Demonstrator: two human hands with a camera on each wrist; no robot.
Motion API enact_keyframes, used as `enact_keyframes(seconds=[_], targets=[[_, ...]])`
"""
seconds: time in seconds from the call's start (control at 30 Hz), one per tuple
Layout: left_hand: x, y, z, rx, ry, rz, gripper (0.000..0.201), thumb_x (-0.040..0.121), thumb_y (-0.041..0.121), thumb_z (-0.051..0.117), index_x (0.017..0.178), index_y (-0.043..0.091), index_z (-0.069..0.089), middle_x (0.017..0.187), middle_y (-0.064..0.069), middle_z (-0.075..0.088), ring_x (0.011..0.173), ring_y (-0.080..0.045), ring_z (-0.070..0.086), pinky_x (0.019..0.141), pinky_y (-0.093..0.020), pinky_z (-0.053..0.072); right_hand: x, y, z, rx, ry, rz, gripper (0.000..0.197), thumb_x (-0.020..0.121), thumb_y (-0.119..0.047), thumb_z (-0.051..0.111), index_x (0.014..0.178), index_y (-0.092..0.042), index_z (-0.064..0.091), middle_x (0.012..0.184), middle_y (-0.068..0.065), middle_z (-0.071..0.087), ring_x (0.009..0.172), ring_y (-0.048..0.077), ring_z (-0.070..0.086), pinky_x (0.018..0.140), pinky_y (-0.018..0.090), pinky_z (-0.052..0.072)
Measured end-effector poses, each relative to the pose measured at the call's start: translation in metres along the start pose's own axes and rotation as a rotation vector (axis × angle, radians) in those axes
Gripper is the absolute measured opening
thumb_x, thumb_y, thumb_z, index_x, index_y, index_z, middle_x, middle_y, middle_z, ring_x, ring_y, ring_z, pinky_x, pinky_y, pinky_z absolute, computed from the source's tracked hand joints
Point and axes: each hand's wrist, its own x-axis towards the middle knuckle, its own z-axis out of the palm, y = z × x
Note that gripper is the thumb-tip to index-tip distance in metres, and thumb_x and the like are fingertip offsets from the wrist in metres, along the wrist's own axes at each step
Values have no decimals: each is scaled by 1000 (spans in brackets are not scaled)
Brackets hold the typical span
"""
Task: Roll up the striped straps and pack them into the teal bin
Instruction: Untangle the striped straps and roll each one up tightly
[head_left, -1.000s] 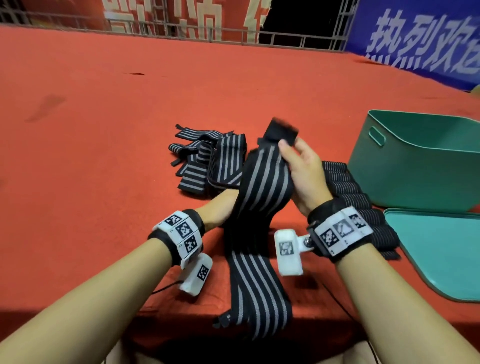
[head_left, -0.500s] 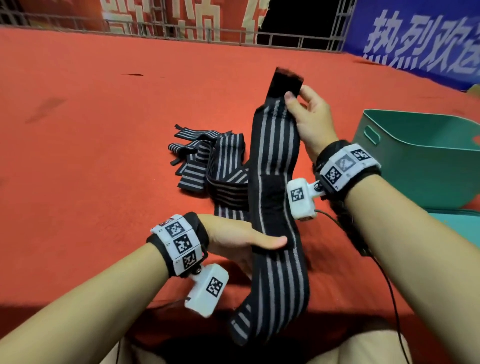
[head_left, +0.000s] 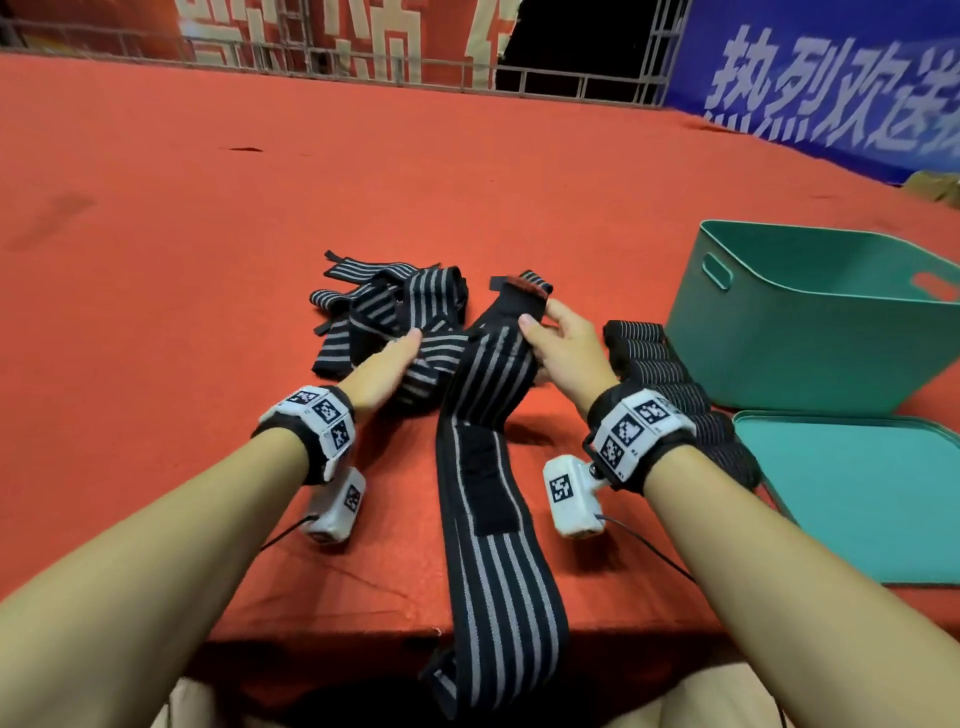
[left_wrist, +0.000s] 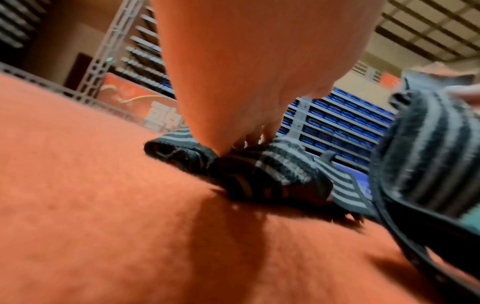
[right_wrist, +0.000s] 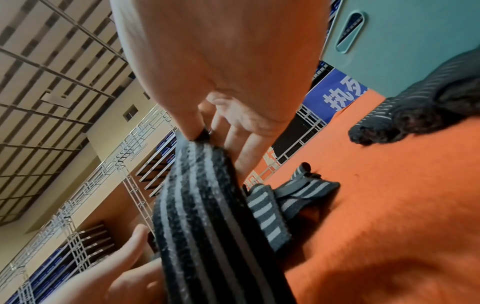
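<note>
left hand (head_left: 387, 364) fingers straight, resting flat on loose strap pile (head_left: 384, 317) | right hand (head_left: 563, 345) pinching top end of long striped strap (head_left: 488, 467), which trails over table edge | rolled straps (head_left: 654, 364) in a row beside teal bin (head_left: 810, 322), lid (head_left: 857, 499) near | step: starting roll | next: likely curl pinched end inward, tight

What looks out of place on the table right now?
The long strap held by the right hand trails off the table's near edge, its loose end dangling. Behind the left hand, the unrolled straps lie in a tangled heap. The teal bin looks empty.
</note>
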Motion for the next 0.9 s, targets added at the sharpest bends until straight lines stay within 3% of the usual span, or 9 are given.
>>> enact_keyframes(seconds=[0.07,0.17,0.23,0.3,0.4,0.5,0.6,0.73,0.9], targets=[[4,-12,-5,164,35,90,83,92,76,36,151,18,50,156,2,48,141,-11,45,125,-34,26,-7,4,5,19,-33,28,25,87,-39,63,100,-18,67,90,17,71,79,23,64,75,45,54],[-2,-12,5,167,220,362,44,101,44,56,137,20,64,136,5,66,126,-7,59,114,-29,40,-16,13,13,62,-56,10,8,97,-22,64,100,-16,68,94,14,73,86,20,67,82,42,54],[-7,-10,19,42,237,440,38,96,29,70,132,16,65,123,4,72,115,-5,66,105,-25,49,-19,18,18,121,-55,1,15,100,-13,61,104,-23,71,102,0,76,97,20,70,92,44,56],[-8,-11,27,4,225,449,41,91,19,77,130,14,65,116,1,74,108,-6,70,99,-23,53,-21,19,22,182,-51,-12,19,97,-17,62,110,-26,74,113,2,76,110,26,70,99,48,54],[-10,-9,36,74,219,433,29,91,20,77,118,15,72,105,1,77,97,-3,71,88,-25,57,-23,20,24,221,-46,-10,23,97,-15,62,115,-20,74,119,10,75,118,34,68,102,51,53],[-14,-10,41,38,158,304,26,91,32,76,113,17,73,99,1,77,89,-6,72,70,-32,62,-27,24,25,219,-25,-25,24,98,-5,61,120,-6,72,118,14,74,115,27,69,102,44,54],[-16,-14,45,136,48,280,29,89,32,78,113,17,74,92,5,78,77,1,70,60,-21,55,-32,32,32,225,3,6,23,96,3,61,114,-5,73,111,13,76,101,19,70,95,36,56],[-17,-21,49,-50,-7,153,25,93,7,71,118,4,71,91,-6,73,67,-4,68,54,-18,51,-37,41,35,219,-8,24,27,95,8,60,115,-3,73,111,9,76,100,10,70,93,27,53],[-18,-38,49,-276,-133,-53,26,96,7,63,118,15,73,101,0,74,80,-12,69,63,-23,56,-45,56,34,207,-47,52,31,90,14,58,107,-4,77,108,7,77,100,7,70,92,20,51]])
